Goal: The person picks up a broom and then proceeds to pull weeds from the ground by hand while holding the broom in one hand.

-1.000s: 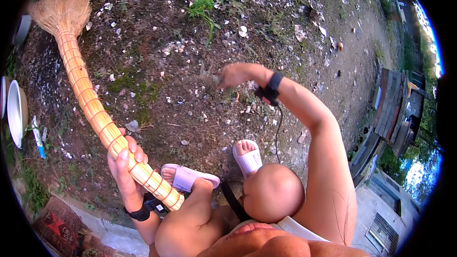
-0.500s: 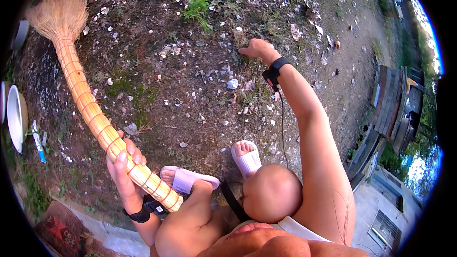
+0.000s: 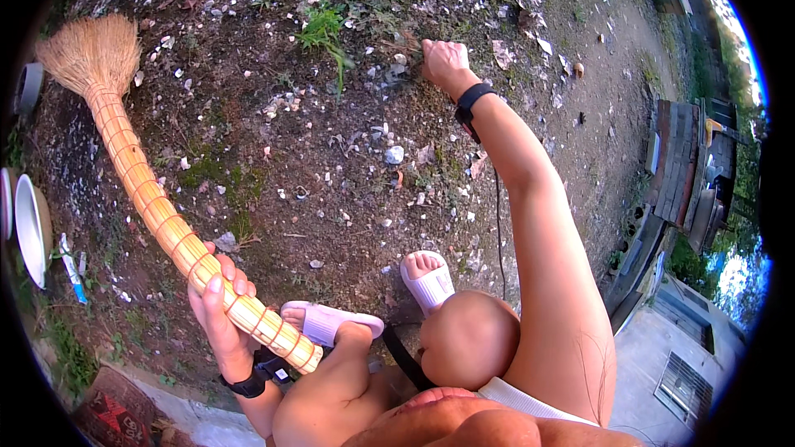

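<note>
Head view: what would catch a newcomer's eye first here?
Most likely the long straw broom slanting down the left side, its bristles at upper left and its lower handle gripped in the left hand. Next, the right hand, stretched out over the littered ground at upper centre. Then the pale lilac slippers on the person's feet, below the middle.

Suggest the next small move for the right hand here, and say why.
Probably a short move of the right hand leftward to the green weed: the weed grows close by, and the broom lies farther left, out of that path. The left hand is busy gripping the broom. Whether the right hand's curled fingers already hold something is unclear.
</note>
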`<state>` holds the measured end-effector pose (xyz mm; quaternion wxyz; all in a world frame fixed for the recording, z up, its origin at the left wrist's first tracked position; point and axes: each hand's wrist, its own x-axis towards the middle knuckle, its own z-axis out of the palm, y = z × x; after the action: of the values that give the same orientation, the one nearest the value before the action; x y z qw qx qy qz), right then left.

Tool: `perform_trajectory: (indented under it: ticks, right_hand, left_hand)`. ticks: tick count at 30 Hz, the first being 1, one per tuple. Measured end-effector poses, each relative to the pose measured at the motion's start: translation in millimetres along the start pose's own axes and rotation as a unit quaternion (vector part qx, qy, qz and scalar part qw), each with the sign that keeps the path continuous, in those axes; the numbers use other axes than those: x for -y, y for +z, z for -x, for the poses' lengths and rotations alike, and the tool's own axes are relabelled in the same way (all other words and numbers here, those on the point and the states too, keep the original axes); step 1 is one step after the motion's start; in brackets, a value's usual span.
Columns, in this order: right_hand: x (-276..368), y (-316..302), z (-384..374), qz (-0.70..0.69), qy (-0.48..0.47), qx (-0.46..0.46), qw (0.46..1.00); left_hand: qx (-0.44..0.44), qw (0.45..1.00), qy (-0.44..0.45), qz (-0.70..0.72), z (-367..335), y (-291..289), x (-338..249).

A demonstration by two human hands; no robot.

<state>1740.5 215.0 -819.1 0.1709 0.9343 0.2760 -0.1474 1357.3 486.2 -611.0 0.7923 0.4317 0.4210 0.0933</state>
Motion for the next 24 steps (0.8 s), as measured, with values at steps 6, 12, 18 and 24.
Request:
perform_trajectory:
  ticks: [6,12,18,24]
  right_hand:
    - [-16,21,-5,0.059,0.006,0.029,0.998]
    - [-33,22,-3,0.03,-0.079,0.033,0.996]
    - [-20,-11,31,-0.057,-0.159,0.156,0.973]
    - [-55,35,-8,0.027,-0.046,-0.021,0.998]
  left_hand:
    - [-0.001,1.0,0.002,-0.005,1,-4,2]
    - [0.002,1.0,0.007,-0.005,0,-3,3]
    - [0.007,1.0,0.006,-0.014,1,-3,1]
    - [-0.002,1.0,0.005,-0.028,0,1,0]
